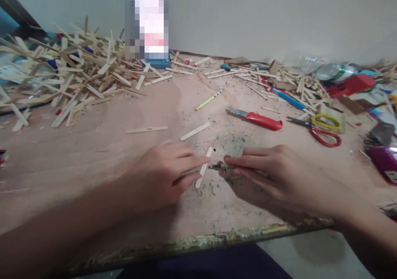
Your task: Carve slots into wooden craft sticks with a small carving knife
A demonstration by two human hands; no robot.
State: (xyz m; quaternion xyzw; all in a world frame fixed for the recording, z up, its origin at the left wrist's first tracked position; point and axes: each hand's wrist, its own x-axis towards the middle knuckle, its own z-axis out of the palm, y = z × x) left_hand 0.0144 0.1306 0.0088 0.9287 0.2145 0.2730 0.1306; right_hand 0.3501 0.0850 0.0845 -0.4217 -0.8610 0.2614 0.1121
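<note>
A craft stick (pixel 203 169) lies slanted in front of me on the wooden table. My left hand (pixel 169 169) is at its left side, with the index finger and thumb closed against the stick. My right hand (pixel 265 167) pinches a thin tool with a dark tip (pixel 221 167). That tip points left, close to the stick's right edge; the tool's exact kind is too small and blurred to tell. Two more craft sticks lie just beyond, one pale stick (pixel 195 131) and one further left (pixel 147 129). Dark green shavings (pixel 238 140) are scattered around the right hand.
Behind my right hand lie a red-handled utility knife (pixel 263 121) and scissors (pixel 325 132) with yellow and red handles. A yellow pencil (pixel 209 99) and a blue pen-like tool (pixel 288 99) are farther back. Craft sticks are heaped at back left (pixel 77 72); a plastic bottle (pixel 335 71) lies right.
</note>
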